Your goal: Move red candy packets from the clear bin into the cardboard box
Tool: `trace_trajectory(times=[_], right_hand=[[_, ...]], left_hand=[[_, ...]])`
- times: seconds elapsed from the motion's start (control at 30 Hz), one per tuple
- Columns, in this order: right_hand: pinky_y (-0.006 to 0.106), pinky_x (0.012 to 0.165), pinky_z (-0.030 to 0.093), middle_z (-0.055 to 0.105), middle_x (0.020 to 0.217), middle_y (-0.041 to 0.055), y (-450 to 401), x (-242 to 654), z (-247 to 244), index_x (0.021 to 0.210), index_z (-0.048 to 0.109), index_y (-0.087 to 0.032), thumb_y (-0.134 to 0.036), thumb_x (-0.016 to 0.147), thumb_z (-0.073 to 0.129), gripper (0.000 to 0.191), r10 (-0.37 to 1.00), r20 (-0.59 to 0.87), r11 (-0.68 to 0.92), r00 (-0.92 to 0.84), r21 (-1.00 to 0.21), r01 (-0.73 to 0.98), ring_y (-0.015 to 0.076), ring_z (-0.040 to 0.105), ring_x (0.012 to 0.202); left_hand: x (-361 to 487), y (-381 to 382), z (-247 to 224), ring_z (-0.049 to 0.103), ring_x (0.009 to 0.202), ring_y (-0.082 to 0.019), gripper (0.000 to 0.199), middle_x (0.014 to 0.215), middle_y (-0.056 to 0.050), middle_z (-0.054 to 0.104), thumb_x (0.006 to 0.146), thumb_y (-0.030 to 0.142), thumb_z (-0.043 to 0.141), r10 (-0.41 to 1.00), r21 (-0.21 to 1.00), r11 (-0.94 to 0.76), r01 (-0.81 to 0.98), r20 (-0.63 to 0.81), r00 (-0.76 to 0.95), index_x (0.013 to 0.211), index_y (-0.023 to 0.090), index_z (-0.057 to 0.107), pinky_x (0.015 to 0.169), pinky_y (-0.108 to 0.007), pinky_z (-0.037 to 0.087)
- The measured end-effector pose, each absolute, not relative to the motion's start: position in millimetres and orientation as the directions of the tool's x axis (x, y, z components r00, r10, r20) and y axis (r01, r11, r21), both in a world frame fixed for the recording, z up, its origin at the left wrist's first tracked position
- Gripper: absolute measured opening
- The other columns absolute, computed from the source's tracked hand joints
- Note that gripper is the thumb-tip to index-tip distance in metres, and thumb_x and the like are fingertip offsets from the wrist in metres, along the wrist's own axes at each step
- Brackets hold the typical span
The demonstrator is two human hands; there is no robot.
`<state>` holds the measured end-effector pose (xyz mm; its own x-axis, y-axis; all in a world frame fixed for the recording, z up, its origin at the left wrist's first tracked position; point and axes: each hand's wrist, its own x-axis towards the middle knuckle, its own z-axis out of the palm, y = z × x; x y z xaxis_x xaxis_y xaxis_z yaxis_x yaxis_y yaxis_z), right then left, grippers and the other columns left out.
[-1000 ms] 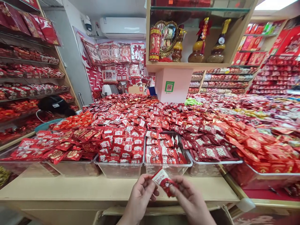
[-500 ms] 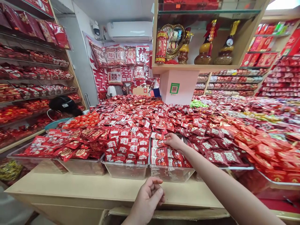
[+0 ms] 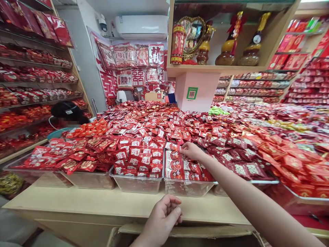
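Note:
In the head view my right hand (image 3: 191,151) reaches into a clear plastic bin (image 3: 189,188) of small red and white packets (image 3: 174,164) printed with cartoon figures. Its fingers are closed at the edge of a packet near the back of the bin; the fingertips are partly hidden. Loosely curled, my left hand (image 3: 164,218) hovers in front of the bin, over the edge of a cardboard box (image 3: 195,230). Nothing shows between its fingers and thumb.
More bins of red packets stand on both sides, one being a clear bin (image 3: 136,184) on the left. A display shelf (image 3: 218,69) juts out above the pile. A person's head (image 3: 67,111) shows at the left, behind the packets.
My right hand has shifted slightly up in the picture, still at the back of the bin. My left hand keeps its curled shape. The view has tilted slightly.

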<state>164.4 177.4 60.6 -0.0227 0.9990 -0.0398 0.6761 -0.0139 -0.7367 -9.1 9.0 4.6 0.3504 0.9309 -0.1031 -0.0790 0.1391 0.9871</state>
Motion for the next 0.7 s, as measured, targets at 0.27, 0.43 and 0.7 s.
trace_trajectory(times=[0.27,0.43,0.7], right_hand=[[0.024,0.064,0.037,0.064,0.072,0.0052,188.5,206.2,91.8,0.067,0.061,-0.016,-0.016,0.064,0.055,0.006,0.984,0.156,0.140,-0.085,-0.385,0.912,0.0180,0.057,0.072],[0.023,0.063,0.036,0.065,0.073,0.0041,182.5,195.8,86.8,0.071,0.063,-0.017,-0.017,0.065,0.055,0.009,0.966,0.138,0.252,-0.218,-0.320,0.913,0.0170,0.057,0.072],[0.020,0.048,0.035,0.063,0.068,0.0027,173.1,175.2,76.8,0.081,0.056,-0.016,-0.037,0.062,0.061,0.029,0.985,0.041,0.168,-0.169,-0.478,0.862,0.0135,0.055,0.059]], left_hand=[[-8.6,7.8,5.0,0.053,0.059,-0.011,0.011,0.063,0.002,0.054,0.076,0.023,0.051,0.919,0.990,0.129,-0.059,-0.097,0.383,0.083,0.016,0.050,0.057,-0.024,0.041],[-9.4,10.5,2.1,0.053,0.059,-0.011,0.011,0.063,0.002,0.054,0.076,0.024,0.052,0.912,0.990,0.127,-0.053,-0.096,0.398,0.083,0.016,0.050,0.056,-0.024,0.039],[-9.6,11.3,1.3,0.053,0.060,-0.012,0.011,0.062,0.002,0.054,0.076,0.024,0.051,0.906,0.992,0.122,-0.009,-0.107,0.410,0.082,0.015,0.050,0.057,-0.025,0.039]])
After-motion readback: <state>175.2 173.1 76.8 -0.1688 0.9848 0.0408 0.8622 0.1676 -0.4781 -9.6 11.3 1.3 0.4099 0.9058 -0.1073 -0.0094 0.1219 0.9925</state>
